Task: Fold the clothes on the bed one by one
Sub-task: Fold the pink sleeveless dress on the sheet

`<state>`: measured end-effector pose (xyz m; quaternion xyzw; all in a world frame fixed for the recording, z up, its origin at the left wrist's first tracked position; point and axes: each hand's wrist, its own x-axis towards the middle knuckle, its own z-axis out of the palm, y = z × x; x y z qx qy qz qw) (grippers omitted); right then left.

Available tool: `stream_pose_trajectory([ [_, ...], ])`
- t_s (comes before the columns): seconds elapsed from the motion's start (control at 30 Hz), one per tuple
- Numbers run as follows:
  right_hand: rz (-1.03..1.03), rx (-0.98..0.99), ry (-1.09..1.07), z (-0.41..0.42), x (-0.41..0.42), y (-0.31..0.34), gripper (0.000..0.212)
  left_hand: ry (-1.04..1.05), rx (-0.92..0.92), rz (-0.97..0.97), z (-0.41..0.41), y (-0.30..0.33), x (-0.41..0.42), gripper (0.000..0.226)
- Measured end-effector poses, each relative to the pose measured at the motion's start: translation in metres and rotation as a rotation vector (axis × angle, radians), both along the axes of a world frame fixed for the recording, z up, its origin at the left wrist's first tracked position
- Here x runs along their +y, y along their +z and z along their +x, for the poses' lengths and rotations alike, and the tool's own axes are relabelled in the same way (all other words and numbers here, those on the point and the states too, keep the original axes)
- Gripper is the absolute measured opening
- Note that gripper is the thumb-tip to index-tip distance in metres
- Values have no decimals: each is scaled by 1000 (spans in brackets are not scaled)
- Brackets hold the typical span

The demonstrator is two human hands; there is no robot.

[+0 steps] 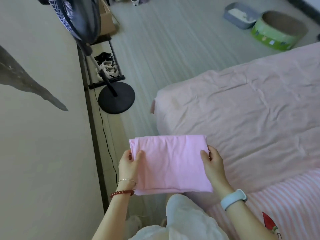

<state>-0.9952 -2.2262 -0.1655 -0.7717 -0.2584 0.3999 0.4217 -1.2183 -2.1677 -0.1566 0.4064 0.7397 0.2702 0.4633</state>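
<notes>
Two hands hold one folded pink garment (170,161) in the air just off the near corner of the bed (251,104): the left hand (129,164) pinches its left edge, the right hand (213,161) its right edge, thumbs on top. The stacked layers could slide apart if either pinch loosens, since nothing supports the middle. Beyond the garment the bed lies bare and wrinkled, with open room to set it down, while the fan base (116,99) stands on the floor well left of the bed.

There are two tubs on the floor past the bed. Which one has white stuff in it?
The grey tub, the one farther left. White grains lie inside it, while the round green tub beside it shows only a brown inside.
</notes>
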Motion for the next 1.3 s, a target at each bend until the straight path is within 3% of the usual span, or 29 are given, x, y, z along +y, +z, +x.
stream_pose_trajectory([
  [0.37, 39, 14, 30, 19, 249, 20, 17, -6, 24, 75, 18, 27, 246, 24],
  [0.7, 77, -34, -251, 16, 435, 7, 7, -234, 62, 103, 45, 28, 475, 20],
  [1.0, 87, -14, -462, 61, 548, 5, 8, -414, 43, 91, 126, 32, 629, 17],
  [1.3, 36, 22, -578, 174, 676, -1, 18, -563, 24, 96, 253, 33, 776, 16],
])
